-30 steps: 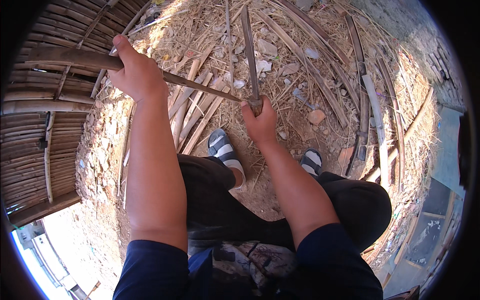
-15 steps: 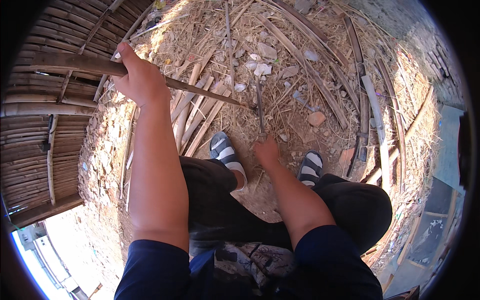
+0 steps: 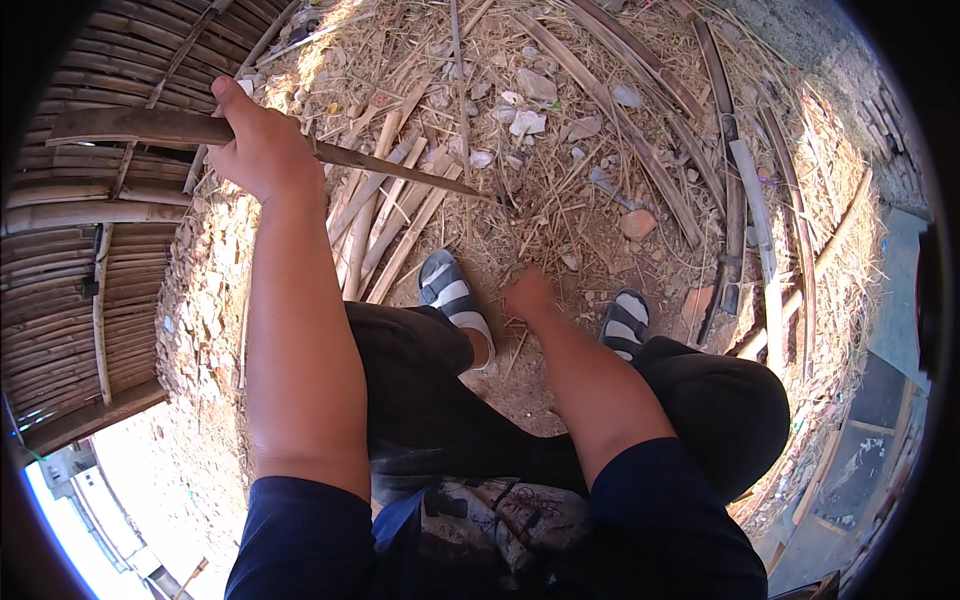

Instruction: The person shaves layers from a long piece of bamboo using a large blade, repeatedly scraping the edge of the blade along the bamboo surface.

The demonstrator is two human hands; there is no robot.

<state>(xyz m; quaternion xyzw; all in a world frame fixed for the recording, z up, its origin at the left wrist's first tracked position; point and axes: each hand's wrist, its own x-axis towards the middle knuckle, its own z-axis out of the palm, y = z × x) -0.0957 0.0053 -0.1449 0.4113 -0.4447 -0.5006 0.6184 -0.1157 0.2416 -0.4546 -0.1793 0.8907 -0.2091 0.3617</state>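
Observation:
My left hand (image 3: 262, 145), raised at the far left, grips a long flat bamboo strip (image 3: 400, 172). One end sticks out left past the hand; the other slopes down toward the ground in front of me and tapers. Low between my feet, my right hand (image 3: 530, 297) is closed round the handle of a long-bladed knife (image 3: 514, 271). Little of the blade can be made out against the straw; it seems smeared by motion. The strip's tapered end lies just beyond this hand.
Split bamboo pieces (image 3: 395, 215) lie to the left of my feet. Longer bamboo poles (image 3: 650, 165) curve across the right side. Stones (image 3: 536, 86), a brick piece (image 3: 637, 224) and straw cover the ground. A bamboo slat wall (image 3: 80, 320) stands at the left.
The bamboo strip and my left hand have shifted slightly left. The knife blade, plain before beside the strip's end, is now hard to see. My right hand stays nearly in place.

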